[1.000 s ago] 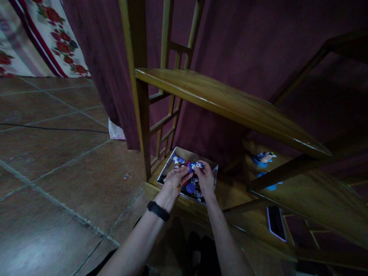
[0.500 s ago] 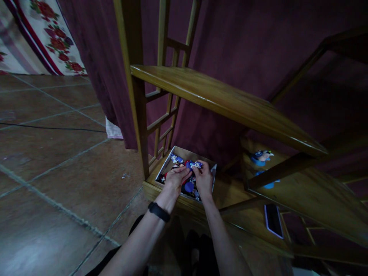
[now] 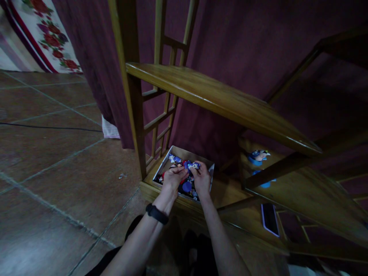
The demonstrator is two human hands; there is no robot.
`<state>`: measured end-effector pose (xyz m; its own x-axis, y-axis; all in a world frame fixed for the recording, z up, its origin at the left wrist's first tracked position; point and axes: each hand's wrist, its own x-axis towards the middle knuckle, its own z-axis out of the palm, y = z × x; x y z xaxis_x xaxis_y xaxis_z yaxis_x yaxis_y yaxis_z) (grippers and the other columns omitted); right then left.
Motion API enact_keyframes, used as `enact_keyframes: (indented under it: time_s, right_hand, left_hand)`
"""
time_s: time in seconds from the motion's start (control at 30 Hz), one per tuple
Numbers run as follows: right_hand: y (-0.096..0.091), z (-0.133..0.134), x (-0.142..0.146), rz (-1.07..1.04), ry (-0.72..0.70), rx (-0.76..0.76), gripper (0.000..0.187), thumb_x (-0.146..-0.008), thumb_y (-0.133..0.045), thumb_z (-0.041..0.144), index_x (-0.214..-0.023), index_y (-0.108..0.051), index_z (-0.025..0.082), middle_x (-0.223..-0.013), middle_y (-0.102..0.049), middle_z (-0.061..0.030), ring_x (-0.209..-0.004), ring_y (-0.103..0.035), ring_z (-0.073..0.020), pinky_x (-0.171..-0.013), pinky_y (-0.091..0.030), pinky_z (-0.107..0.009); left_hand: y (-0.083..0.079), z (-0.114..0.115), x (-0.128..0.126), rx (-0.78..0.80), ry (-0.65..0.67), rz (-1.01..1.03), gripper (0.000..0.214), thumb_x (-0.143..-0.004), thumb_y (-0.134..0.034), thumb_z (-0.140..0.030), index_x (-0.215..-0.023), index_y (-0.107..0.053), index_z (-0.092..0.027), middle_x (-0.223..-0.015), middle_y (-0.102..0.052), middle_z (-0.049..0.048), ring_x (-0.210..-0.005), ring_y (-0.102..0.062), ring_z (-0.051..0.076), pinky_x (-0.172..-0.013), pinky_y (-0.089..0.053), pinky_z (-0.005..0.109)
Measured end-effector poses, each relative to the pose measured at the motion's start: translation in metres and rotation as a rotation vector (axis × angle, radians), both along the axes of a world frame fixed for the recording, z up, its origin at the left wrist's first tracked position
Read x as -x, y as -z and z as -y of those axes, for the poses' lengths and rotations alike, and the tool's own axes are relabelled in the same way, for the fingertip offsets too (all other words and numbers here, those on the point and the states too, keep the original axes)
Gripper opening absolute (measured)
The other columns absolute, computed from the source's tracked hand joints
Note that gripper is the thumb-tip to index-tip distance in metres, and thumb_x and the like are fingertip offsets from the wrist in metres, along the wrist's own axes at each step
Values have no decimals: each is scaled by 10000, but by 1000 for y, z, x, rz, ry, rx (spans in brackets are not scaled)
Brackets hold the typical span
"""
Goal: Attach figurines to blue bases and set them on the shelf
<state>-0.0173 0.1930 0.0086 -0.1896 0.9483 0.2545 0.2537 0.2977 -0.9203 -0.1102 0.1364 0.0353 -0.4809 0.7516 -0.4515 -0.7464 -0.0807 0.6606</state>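
Note:
A small blue and white figurine is held just above an open cardboard box. My right hand is closed on its right side, thumb and fingers pinching it. My left hand, with a black band on the wrist, has its fingers closed at the figurine's blue left end. Below, the box holds several figurines in red, dark and blue. A blue and white figurine lies in its far left corner, and a round blue piece shows between my hands.
The box stands on the low board of a wooden shelf unit. A higher shelf board juts out above. To the right are blue-based figurines and a phone. A maroon curtain hangs behind; a cable crosses the floor.
The view has shifted slightly, so everything sits a little further left. Both hands stay on the figurine over the box, with hardly any change in their hold.

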Motion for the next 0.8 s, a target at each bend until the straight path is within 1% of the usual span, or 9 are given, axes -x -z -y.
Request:
enact_keyframes:
  time_s: [0.2, 0.27, 0.37, 0.43, 0.5, 0.6, 0.7, 0.8]
  right_hand:
    - [-2, 3, 1, -36, -34, 1, 307, -762, -554, 349, -1048, -566, 238, -932, -680, -14, -837, -645, -174, -735, -507, -287]
    - [-3, 4, 1, -37, -38, 0, 313, -766, -553, 357, -1054, -564, 237, -930, -681, -17, -843, -646, -176, -742, -506, -293]
    - [-4, 6, 2, -54, -7, 7, 322, -758, -564, 373, -1047, -565, 231, -929, -679, -24, -842, -644, -182, -744, -505, -302]
    - [-4, 7, 3, -84, 14, 23, 332, -750, -570, 381, -1042, -563, 224, -930, -677, -27, -842, -643, -184, -739, -506, -303]
    - [-5, 8, 3, -113, 19, 39, 337, -745, -571, 383, -1040, -561, 220, -935, -676, -28, -850, -642, -184, -743, -506, -302]
    - [-6, 8, 2, -111, 9, 39, 328, -747, -566, 373, -1042, -563, 229, -942, -676, -22, -862, -639, -180, -763, -502, -305]
    - [-9, 10, 0, -48, -22, 23, 313, -761, -550, 360, -1057, -566, 257, -937, -677, -7, -867, -636, -180, -774, -498, -313]
    - [-12, 13, -4, 33, -53, -14, 305, -781, -534, 356, -1074, -565, 282, -954, -672, 4, -883, -631, -183, -783, -494, -320]
  left_hand:
    - [-3, 3, 0, 19, 15, -34, 146, -625, -663, 46, -703, -664, -79, -632, -661, 50, -568, -620, 123, -581, -525, 230]
    - [-1, 3, -1, 12, 20, -43, 150, -605, -694, 20, -701, -673, -94, -634, -668, 45, -571, -620, 126, -592, -523, 243]
    - [3, 3, -4, -32, 12, -88, 180, -549, -766, -66, -707, -692, -110, -637, -676, 35, -577, -619, 128, -626, -516, 264]
    - [5, 2, -7, -64, -17, -146, 218, -515, -795, -123, -711, -702, -112, -633, -674, 24, -574, -612, 121, -639, -506, 260]
    - [5, 2, -8, -76, -37, -201, 221, -512, -798, -138, -710, -705, -106, -623, -667, 17, -566, -602, 112, -631, -498, 248]
    - [2, 5, -7, -59, -2, -197, 169, -560, -764, -86, -714, -694, -94, -623, -669, 29, -561, -605, 114, -622, -506, 249]
    - [-3, 9, -2, -31, 67, -99, 150, -612, -707, -10, -731, -676, -95, -663, -684, 48, -595, -629, 131, -629, -530, 259]
    - [-5, 13, 4, -24, 119, -29, 163, -631, -671, 37, -731, -663, -93, -680, -687, 59, -620, -644, 134, -637, -544, 243]
